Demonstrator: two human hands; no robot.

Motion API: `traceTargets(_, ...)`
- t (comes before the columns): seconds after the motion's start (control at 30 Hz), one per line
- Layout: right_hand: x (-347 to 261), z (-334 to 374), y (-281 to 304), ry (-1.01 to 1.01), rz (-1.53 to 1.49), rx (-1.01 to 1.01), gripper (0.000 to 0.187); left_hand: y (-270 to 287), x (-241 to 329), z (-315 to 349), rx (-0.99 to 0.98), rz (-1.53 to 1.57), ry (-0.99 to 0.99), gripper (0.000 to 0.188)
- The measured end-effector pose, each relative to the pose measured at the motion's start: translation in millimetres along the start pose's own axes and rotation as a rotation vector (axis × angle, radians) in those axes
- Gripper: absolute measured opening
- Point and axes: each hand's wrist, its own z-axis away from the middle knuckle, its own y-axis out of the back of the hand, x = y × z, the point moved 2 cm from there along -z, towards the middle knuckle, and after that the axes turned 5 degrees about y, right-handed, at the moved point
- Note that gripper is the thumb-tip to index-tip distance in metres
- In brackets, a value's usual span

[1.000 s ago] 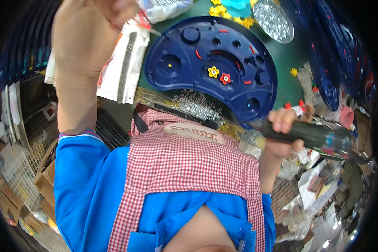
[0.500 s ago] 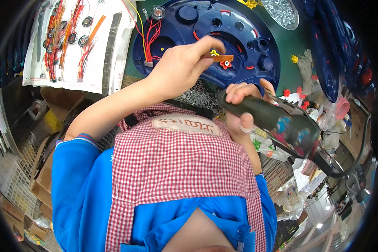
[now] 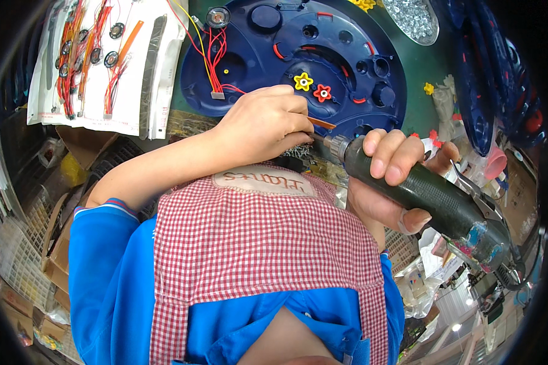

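Observation:
My right hand is wrapped round a dark power screwdriver, its metal nose directed left toward my other hand. My left hand has its fingers pinched together on a thin orange strip, whose end sticks out past the fingertips beside the bit. Whether a screw is also in those fingers is hidden. Below them lies a heap of small screws, partly covered by the hand. Beyond is a dark blue plastic shell, bearing a yellow flower-shaped piece and a red flower-shaped piece.
Red and yellow wires run from a small round speaker on the shell. At left, a white sheet holds several wired speakers and strips. A metal dish of clear pieces stands far right, near more blue shells.
My left hand has drawn the orange strip back from the flower-shaped pieces toward the screws. My right hand has shifted right with the screwdriver, whose nose now meets the left fingertips.

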Motion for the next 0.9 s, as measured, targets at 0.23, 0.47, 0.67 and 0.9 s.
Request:
traceTargets(0.23,-1,-3,1,-0.014,0.049,-0.024,0.083,6,0,-4,0.051,-0.042,-0.105,0.016)
traceTargets(0.47,0,-5,1,0.043,0.002,-0.032,0.084,6,-1,-11,0.023,-0.1,-0.161,0.016)
traceTargets(0.67,2,-6,1,0.053,-0.021,0.006,0.088,1,-3,-15,0.067,-0.074,-0.124,0.017)
traceTargets(0.9,-10,-12,6,-0.34,0.319,0.135,0.093,43,0,-51,0.03,0.294,0.02,0.014)
